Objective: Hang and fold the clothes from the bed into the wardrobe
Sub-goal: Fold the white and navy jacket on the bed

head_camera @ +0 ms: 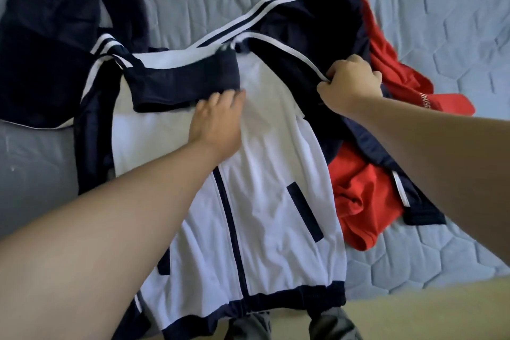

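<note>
Left hand (218, 116), fingers straight, presses the white and navy zipped jacket (276, 174) flat (as anchor, I think) while right hand (350, 83) pinches its navy sleeve (303, 36) for folding

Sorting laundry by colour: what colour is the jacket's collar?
Navy collar, on a white jacket front; head view.
</note>
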Demonstrator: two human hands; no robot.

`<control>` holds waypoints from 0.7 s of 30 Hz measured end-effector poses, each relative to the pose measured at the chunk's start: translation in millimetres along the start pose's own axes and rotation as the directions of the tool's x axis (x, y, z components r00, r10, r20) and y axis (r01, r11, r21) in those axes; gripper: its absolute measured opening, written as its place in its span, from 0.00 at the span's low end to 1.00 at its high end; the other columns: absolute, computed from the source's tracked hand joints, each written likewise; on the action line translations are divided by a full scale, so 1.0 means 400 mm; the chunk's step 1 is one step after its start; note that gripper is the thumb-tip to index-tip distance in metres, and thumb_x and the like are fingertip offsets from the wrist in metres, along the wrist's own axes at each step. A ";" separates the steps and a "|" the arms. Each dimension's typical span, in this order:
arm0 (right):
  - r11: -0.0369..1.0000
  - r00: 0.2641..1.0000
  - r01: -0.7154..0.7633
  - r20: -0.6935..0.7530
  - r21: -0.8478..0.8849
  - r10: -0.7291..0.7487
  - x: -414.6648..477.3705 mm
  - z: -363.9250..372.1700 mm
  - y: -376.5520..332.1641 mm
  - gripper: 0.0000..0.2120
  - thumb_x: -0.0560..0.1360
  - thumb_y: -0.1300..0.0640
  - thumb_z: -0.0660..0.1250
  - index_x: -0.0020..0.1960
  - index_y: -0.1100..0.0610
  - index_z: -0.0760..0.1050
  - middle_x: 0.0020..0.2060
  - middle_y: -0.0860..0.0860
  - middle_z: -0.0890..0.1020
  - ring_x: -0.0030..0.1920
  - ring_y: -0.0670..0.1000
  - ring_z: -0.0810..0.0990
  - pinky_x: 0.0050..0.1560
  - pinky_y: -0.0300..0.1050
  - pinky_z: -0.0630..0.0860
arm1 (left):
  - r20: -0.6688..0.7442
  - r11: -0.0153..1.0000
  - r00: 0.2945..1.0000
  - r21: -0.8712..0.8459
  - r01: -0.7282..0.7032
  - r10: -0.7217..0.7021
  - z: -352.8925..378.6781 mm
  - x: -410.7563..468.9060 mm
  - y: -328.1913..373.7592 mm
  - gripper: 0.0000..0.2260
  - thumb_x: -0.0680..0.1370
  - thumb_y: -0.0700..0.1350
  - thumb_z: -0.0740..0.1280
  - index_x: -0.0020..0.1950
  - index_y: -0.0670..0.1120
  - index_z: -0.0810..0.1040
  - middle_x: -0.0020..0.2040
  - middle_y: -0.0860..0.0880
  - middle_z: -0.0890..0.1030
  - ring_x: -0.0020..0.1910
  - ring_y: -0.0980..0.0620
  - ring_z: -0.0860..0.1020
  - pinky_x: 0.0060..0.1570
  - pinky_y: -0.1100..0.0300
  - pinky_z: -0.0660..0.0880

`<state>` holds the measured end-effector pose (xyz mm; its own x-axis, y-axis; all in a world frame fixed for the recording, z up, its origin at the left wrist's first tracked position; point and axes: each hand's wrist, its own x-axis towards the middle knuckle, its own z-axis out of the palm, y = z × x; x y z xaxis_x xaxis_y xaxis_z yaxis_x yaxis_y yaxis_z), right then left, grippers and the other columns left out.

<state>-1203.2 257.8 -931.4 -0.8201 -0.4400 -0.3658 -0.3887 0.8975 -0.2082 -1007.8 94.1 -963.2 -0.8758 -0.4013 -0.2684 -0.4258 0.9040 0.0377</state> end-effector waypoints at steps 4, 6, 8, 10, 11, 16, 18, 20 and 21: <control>0.986 0.988 0.135 -0.058 -0.097 -0.141 -0.021 0.009 0.006 0.13 0.75 0.53 0.62 0.57 0.57 0.72 0.53 0.56 0.78 0.58 0.61 0.74 0.61 0.60 0.63 | -0.097 0.979 0.974 -0.033 0.201 -0.203 -0.062 0.074 -0.028 0.34 0.74 0.41 0.66 0.79 0.47 0.58 0.78 0.41 0.57 0.69 0.38 0.67 0.65 0.47 0.65; 0.946 0.949 0.248 -0.145 -0.207 -0.280 -0.034 0.014 0.002 0.11 0.77 0.52 0.61 0.55 0.58 0.70 0.48 0.56 0.80 0.52 0.62 0.76 0.60 0.60 0.63 | -0.157 0.968 0.955 -0.071 0.241 -0.250 -0.098 0.123 -0.042 0.34 0.74 0.40 0.67 0.79 0.46 0.58 0.80 0.39 0.52 0.73 0.39 0.64 0.69 0.47 0.64; 0.912 0.905 0.313 -0.209 -0.266 -0.371 -0.041 0.014 -0.003 0.12 0.78 0.52 0.62 0.56 0.58 0.69 0.48 0.58 0.80 0.50 0.63 0.78 0.58 0.59 0.66 | -0.220 0.953 0.928 -0.094 0.288 -0.302 -0.133 0.172 -0.049 0.35 0.73 0.38 0.68 0.78 0.44 0.59 0.81 0.39 0.49 0.77 0.40 0.60 0.72 0.49 0.61; 0.892 0.883 0.351 -0.215 -0.285 -0.416 -0.045 0.013 0.001 0.14 0.77 0.50 0.63 0.57 0.59 0.70 0.50 0.59 0.79 0.50 0.63 0.78 0.50 0.56 0.68 | -0.276 0.945 0.904 -0.059 0.322 -0.326 -0.161 0.197 -0.041 0.33 0.71 0.35 0.69 0.75 0.44 0.63 0.81 0.39 0.51 0.77 0.40 0.59 0.74 0.49 0.58; 0.890 0.886 0.355 -0.202 -0.286 -0.418 -0.045 0.015 0.003 0.15 0.77 0.49 0.63 0.57 0.59 0.70 0.51 0.59 0.78 0.51 0.63 0.78 0.47 0.54 0.68 | -0.313 0.954 0.905 -0.006 0.301 -0.287 -0.169 0.199 -0.039 0.30 0.70 0.34 0.68 0.72 0.43 0.67 0.79 0.39 0.55 0.76 0.39 0.62 0.73 0.47 0.58; 0.932 0.954 0.238 -0.116 -0.274 -0.278 -0.041 0.021 0.062 0.17 0.75 0.46 0.59 0.55 0.58 0.72 0.52 0.60 0.80 0.53 0.63 0.78 0.45 0.52 0.63 | -0.051 0.957 0.997 0.288 -0.035 0.052 -0.154 0.196 -0.019 0.13 0.73 0.36 0.65 0.57 0.43 0.78 0.57 0.40 0.75 0.56 0.37 0.74 0.54 0.45 0.71; 0.935 0.962 0.220 -0.099 -0.279 -0.256 -0.047 0.029 0.076 0.16 0.76 0.47 0.59 0.54 0.58 0.71 0.51 0.60 0.80 0.52 0.63 0.78 0.46 0.51 0.63 | 0.146 0.948 0.977 0.299 0.108 -0.158 -0.148 0.200 -0.023 0.16 0.76 0.42 0.65 0.64 0.42 0.76 0.61 0.40 0.76 0.61 0.37 0.75 0.55 0.46 0.73; 0.930 0.961 0.224 -0.092 -0.293 -0.261 -0.055 0.039 0.081 0.15 0.76 0.48 0.61 0.55 0.58 0.71 0.51 0.60 0.81 0.52 0.63 0.79 0.46 0.51 0.63 | 0.150 0.888 0.934 0.391 0.244 -0.323 -0.147 0.206 -0.036 0.23 0.78 0.46 0.64 0.72 0.40 0.69 0.70 0.39 0.69 0.69 0.38 0.69 0.64 0.45 0.69; 0.928 0.960 0.229 -0.091 -0.295 -0.266 -0.059 0.042 0.081 0.14 0.76 0.48 0.62 0.54 0.58 0.71 0.51 0.60 0.81 0.52 0.63 0.79 0.46 0.51 0.63 | 0.125 0.852 0.920 0.439 0.284 -0.371 -0.154 0.210 -0.044 0.28 0.78 0.47 0.64 0.75 0.39 0.64 0.76 0.38 0.63 0.74 0.38 0.63 0.69 0.43 0.64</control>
<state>-1189.3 296.6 -944.9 -0.7221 -0.6581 -0.2133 -0.6722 0.7404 -0.0090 -1087.9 35.5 -927.2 -0.6193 -0.6863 -0.3814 -0.5120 0.7212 -0.4666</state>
